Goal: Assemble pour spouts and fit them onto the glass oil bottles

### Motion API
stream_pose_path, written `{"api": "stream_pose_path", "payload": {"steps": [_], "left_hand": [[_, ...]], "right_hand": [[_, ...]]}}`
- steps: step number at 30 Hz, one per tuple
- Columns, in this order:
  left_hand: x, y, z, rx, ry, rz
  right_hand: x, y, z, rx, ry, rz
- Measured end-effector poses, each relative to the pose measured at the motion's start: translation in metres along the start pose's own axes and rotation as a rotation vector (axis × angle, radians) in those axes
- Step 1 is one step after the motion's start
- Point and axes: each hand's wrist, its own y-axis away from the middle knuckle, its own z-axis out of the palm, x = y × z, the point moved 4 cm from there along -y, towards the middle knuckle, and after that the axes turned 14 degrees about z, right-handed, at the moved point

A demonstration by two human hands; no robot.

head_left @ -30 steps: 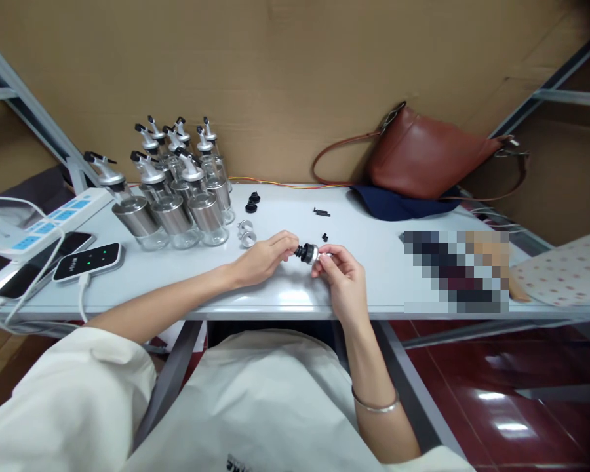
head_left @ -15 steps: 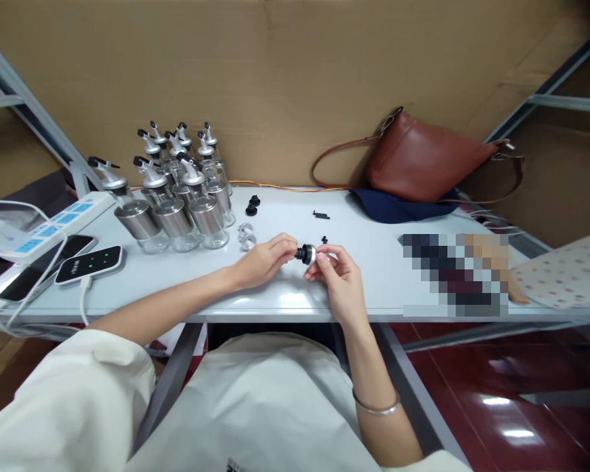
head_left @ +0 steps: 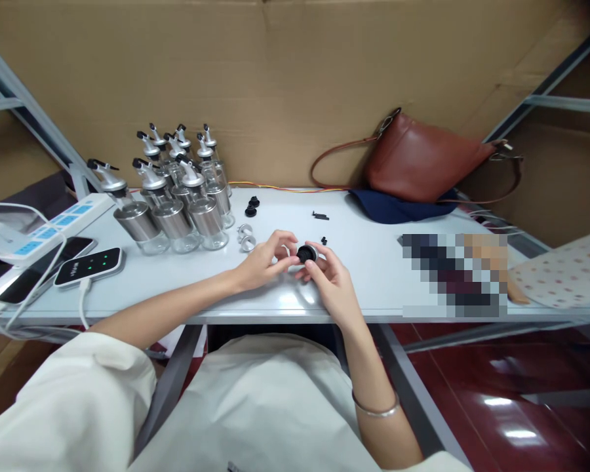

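My right hand (head_left: 332,278) is closed around a bottle pourer cap (head_left: 306,254), a silver ring with a black ribbed stopper whose round end faces me. To its left, my left hand (head_left: 270,260) has its thumb and fingers parted. Its thumb tip comes right up to the cap's edge; whether it touches I cannot tell. Beyond the hands lie silver metal caps (head_left: 246,237), black stoppers (head_left: 252,206), thin black sticks (head_left: 320,216) and tiny black pieces (head_left: 324,240).
Several glass bottles with steel bands and pourer spouts (head_left: 206,213) stand at the left rear. Closer in are a power strip (head_left: 61,223), a phone (head_left: 44,265) and a cabled device (head_left: 89,267). A brown handbag (head_left: 423,157) rests on dark blue cloth (head_left: 388,206); a blurred patch covers the right side.
The pourer cap has turned so its black stopper end points toward me. My left fingers have come off the stopper and spread, while my right hand keeps its hold.
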Motion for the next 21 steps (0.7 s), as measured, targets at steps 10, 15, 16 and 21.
{"api": "stream_pose_path", "payload": {"steps": [10,15,16,21], "left_hand": [[-0.0095,-0.0009,0.0041,0.004,0.303,-0.325],[-0.0105,0.0006,0.0052,-0.04,0.288,-0.362],[-0.0103,0.0006,0.0054,-0.046,0.292,-0.361],[-0.0084,0.0007,0.0053,-0.058,0.348,-0.331]], "right_hand": [[-0.0008,0.001,-0.0027,0.031,-0.034,-0.042],[-0.0021,0.0019,-0.0041,0.071,0.08,-0.063],[-0.0019,0.002,-0.0042,0.075,0.093,-0.065],[0.0002,0.0017,-0.0027,0.051,0.106,-0.061]]}}
